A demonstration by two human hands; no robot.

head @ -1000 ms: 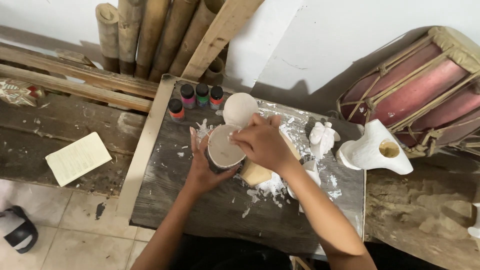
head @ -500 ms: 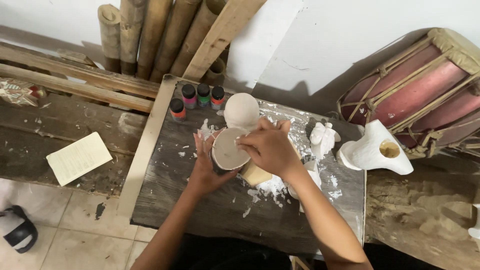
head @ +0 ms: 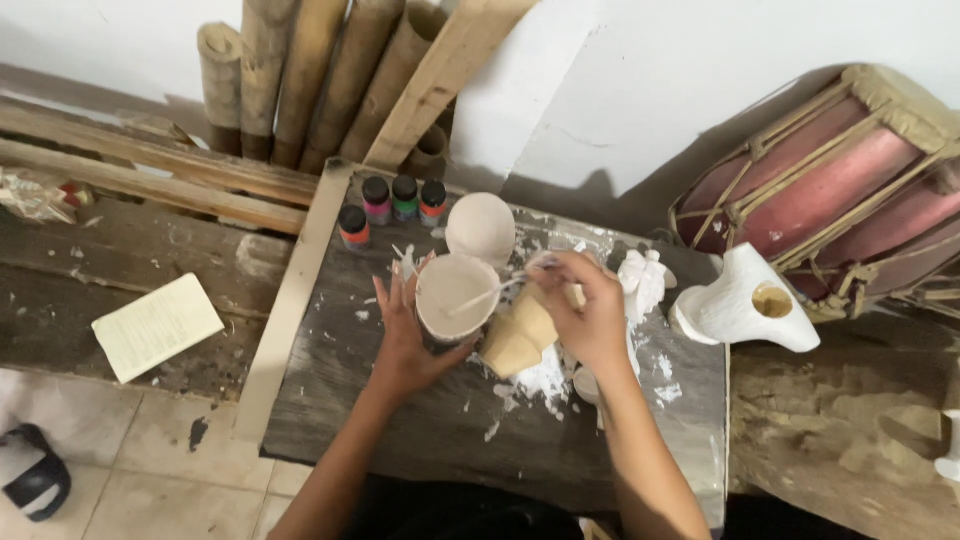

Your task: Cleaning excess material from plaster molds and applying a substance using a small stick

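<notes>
While the left hand [head: 405,335] grips the cup [head: 455,295] steady, the right hand [head: 590,310], pinching the stick [head: 480,295], does best stirring slowly, keeping plaster inside.

Left hand [head: 405,335] is cupping a pale bowl [head: 455,295]; four paint bottles [head: 390,205] and a round white dome [head: 481,228] are crowding just beyond it. Right hand [head: 585,310]: white figurine [head: 643,280] and white hollow cast [head: 745,305] are blocking its outer side. Dark board [head: 400,440] nearer the wrists is lying open.
</notes>
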